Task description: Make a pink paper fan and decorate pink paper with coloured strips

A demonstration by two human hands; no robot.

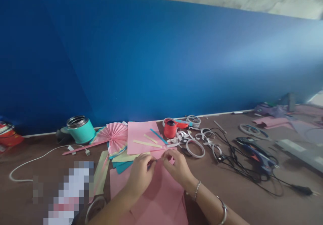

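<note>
My left hand and my right hand are close together over pink paper sheets at the near middle of the table. Both have thumb and fingers pinched together, a small gap apart. Whatever sits between the fingertips is too small or hidden to name. Just beyond them lies another pink sheet with cut yellow strips and a blue strip on it. Yellow and blue papers show beside my left hand. A pleated pink paper fan rests to the left.
A red thread spool stands behind my right hand, by white paper rings. Black cables and a blue-black tool lie on the right, near a power strip. A turquoise cup stands by the blue partition.
</note>
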